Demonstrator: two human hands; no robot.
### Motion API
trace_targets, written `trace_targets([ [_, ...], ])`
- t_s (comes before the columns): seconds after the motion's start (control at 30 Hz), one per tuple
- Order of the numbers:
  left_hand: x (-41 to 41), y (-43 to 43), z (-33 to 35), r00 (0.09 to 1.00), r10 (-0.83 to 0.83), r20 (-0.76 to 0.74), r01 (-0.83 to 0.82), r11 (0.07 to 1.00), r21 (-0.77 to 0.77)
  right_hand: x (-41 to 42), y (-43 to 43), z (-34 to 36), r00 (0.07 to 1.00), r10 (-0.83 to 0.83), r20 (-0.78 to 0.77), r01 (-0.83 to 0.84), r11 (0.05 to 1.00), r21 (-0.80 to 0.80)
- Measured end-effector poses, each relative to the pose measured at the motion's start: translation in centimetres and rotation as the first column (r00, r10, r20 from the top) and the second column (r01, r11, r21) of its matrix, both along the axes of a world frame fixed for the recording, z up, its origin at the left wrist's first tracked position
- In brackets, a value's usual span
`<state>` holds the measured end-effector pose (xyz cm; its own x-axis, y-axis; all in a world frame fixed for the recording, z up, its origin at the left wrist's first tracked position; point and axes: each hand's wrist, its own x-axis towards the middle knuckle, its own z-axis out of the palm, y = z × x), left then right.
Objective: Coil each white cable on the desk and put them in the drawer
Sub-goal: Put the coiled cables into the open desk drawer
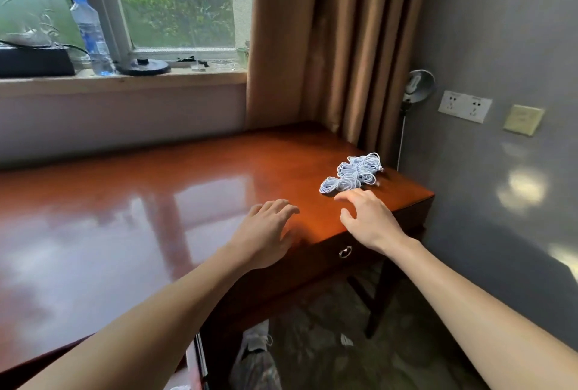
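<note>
The big shiny tabletop (pixel 156 217) has a shut drawer (pixel 325 261) under its near edge. The left grip (pixel 266 230) is open over bare wood, and the right grip (pixel 366 220) is open too, holding nothing. Just past its fingers, near the far right corner, lie the white cables (pixel 353 174) in a pile. They look light, thin and floppy and could tangle, so I would take one bunch by its middle

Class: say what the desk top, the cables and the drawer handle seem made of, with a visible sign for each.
Desk top: wood, likely varnished; reddish-brown, glossy reflections. Cables: probably plastic-sheathed; thin, white, looped. Drawer handle: apparently metal; small, silvery, shiny.
</note>
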<state>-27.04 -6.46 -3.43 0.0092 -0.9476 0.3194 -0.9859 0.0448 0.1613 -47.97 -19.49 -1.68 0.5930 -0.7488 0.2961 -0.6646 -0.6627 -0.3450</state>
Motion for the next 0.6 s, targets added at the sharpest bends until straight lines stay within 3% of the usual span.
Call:
trace_targets([
  [0.33, -0.7, -8.0, -2.6, 0.998, -0.002, -0.065, -0.001, 0.999, -0.050, 0.2, -6.2, -1.9, 0.986, -0.121, 0.118, 0.117, 0.992, 0.045],
  [0.6, -0.5, -11.9, -2.9, 0.988, -0.045, -0.146, 0.039, 0.998, -0.046, 1.5, -9.3, -5.0, 0.970, -0.097, 0.224, 0.115, 0.991, -0.068],
])
